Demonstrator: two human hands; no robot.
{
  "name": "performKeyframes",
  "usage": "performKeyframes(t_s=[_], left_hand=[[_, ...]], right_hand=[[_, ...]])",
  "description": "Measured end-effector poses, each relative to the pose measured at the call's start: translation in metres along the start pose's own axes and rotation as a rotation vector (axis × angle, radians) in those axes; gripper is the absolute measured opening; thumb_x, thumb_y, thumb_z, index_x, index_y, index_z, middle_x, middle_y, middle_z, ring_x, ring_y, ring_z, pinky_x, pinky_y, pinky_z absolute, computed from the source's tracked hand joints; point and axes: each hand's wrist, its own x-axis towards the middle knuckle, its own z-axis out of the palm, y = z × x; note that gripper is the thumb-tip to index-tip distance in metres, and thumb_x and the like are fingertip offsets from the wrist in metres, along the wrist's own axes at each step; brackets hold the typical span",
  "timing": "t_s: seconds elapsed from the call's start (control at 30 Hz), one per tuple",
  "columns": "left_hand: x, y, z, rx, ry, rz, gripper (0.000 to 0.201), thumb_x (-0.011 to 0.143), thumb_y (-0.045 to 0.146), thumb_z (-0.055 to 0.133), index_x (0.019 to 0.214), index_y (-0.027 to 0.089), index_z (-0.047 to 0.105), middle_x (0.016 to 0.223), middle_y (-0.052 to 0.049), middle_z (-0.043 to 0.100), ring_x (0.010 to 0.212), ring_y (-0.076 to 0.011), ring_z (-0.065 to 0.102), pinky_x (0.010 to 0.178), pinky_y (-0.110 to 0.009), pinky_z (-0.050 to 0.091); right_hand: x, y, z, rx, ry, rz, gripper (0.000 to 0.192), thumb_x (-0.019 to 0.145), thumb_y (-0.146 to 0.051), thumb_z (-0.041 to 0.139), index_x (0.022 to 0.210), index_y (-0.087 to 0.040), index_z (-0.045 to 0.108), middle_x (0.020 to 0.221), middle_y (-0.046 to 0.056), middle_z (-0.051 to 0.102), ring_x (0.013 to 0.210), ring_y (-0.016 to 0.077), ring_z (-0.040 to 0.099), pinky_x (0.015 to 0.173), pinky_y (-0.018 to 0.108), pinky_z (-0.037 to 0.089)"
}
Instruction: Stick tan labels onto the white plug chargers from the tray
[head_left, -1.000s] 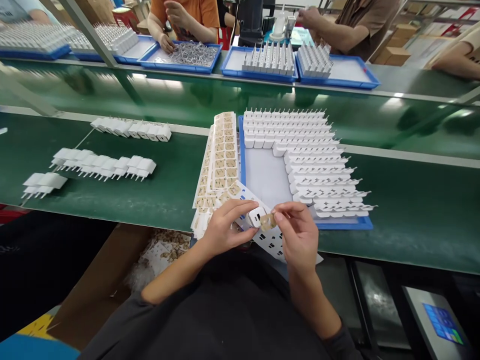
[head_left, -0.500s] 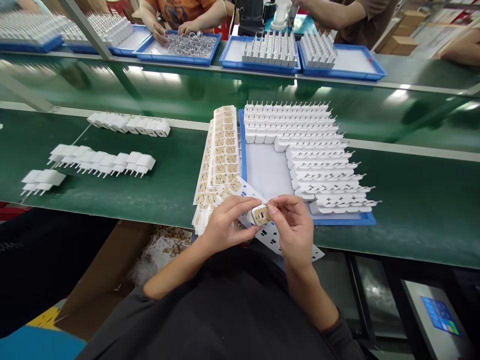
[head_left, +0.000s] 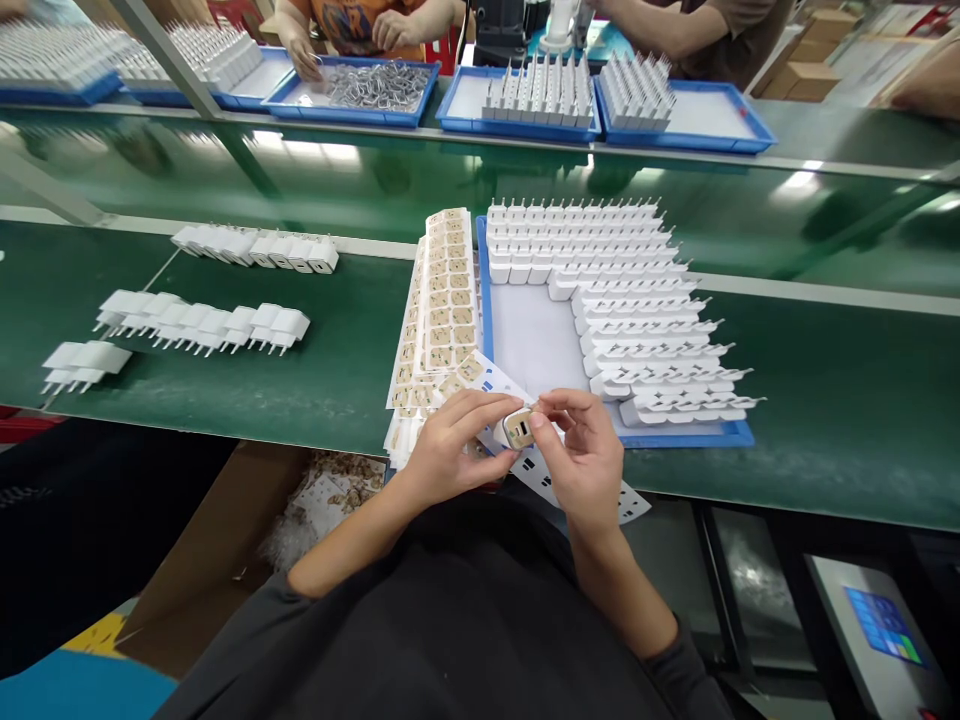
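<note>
Against the frame a second back, the tan sticker point(head_left: 519, 429) no longer hangs loose between the two hands; it now lies flat on the port face of the white charger point(head_left: 514, 428). The view has also shifted slightly, so the far trays sit lower in the picture.

Counts: one charger in hand; one blue tray point(head_left: 540, 345) directly ahead on the green counter point(head_left: 225, 390), its rows of chargers too crowded to count; three loose groups of chargers point(head_left: 202, 327) to the left; four blue trays along the far side (co-workers' hands are busy there).

The left hand point(head_left: 450, 450) is closed around the charger, fingers curled over its top, thumb beneath. The right hand point(head_left: 585, 460) is pinched at the sticker's edge, thumb and forefinger together, wrist bent inward. The charger sits at the counter's near edge, just below the sticker sheets point(head_left: 442, 310).
</note>
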Motion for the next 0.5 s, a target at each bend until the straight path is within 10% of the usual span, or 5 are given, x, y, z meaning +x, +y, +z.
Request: performKeyframes(t_s=[0.5], left_hand=[[0.002, 0.003, -0.004, 0.001, 0.0, -0.119, 0.037, 0.085, 0.02, 0.071, 0.122, 0.021, 0.066, 0.107, -0.008, 0.076, 0.095, -0.0203, 0.071, 0.084, -0.032, 0.059]], right_hand=[[-0.002, -0.02, -0.003, 0.171, 0.192, -0.176, 0.023, 0.089, -0.012, 0.07, 0.106, -0.028, 0.067, 0.085, -0.001, 0.066, 0.084, 0.0172, 0.066, 0.081, 0.036, 0.057]])
